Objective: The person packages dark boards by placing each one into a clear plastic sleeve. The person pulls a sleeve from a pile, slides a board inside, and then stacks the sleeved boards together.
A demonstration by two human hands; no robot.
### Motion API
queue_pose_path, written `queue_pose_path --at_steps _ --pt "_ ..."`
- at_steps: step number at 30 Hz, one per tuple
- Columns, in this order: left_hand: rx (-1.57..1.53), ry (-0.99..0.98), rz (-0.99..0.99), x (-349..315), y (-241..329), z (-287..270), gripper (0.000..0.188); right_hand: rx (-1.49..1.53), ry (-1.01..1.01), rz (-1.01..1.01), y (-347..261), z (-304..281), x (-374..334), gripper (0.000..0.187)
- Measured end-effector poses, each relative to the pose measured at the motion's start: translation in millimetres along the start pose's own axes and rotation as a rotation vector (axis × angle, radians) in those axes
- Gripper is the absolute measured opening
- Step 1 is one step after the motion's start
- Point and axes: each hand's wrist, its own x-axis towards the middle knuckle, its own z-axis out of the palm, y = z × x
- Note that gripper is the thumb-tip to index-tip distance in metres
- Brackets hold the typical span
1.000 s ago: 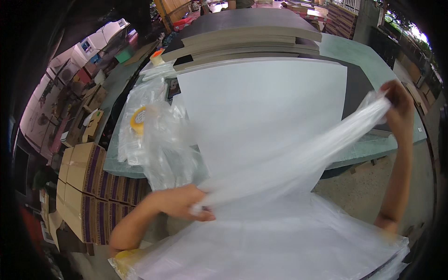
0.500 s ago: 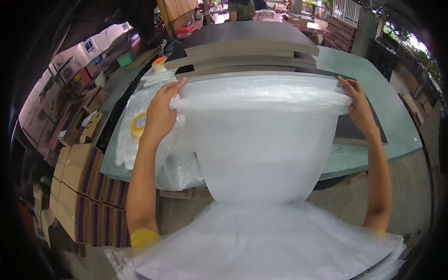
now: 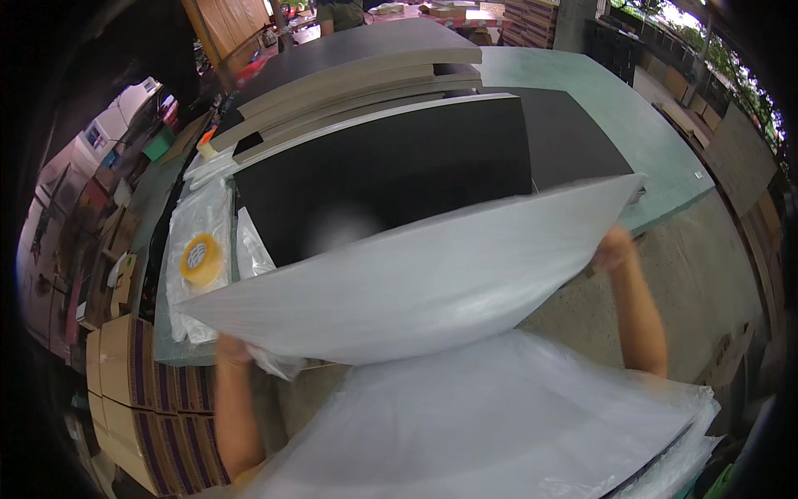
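Plastic-covered white stack (image 3: 474, 416) nearest, left hand (image 3: 233, 349) and right hand (image 3: 614, 249) at opposite ends of tilted white sheet (image 3: 399, 283), fingers obscured, grip untellable, yellow tape roll (image 3: 214, 254) on clear plastic (image 3: 199, 214), black panel (image 3: 399, 170) just beyond sheet, grey boards (image 3: 357, 51) behind.

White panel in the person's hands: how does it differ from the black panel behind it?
The white panel is pale; the black panel is dark. The white panel is tilted, held by the left hand and right hand; the black panel lies flat, untouched. The black panel's near part is hidden by the white panel. Both look broad.
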Motion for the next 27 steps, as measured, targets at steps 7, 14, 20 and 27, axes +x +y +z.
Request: queue_pose_path --at_steps 7,14,20,27 --pt "-0.444 -0.151 -0.878 -56.8 -209.5 -40.6 0.022 -0.152 0.286 0.807 250.4 -81.5 -65.2 0.016" --pt "1.282 0.056 -0.889 -37.7 -178.3 10.6 0.024 -1.151 0.516 0.35 301.9 -103.8 -48.2 0.013" --pt "0.086 -1.178 0.124 -66.4 69.2 116.9 0.024 -0.045 -1.097 -0.094 -13.4 54.2 -68.8 0.047" --pt "0.647 -1.068 -0.278 -53.6 -102.4 100.9 0.037 -0.898 -1.161 0.467 117.9 73.5 -45.7 0.07"
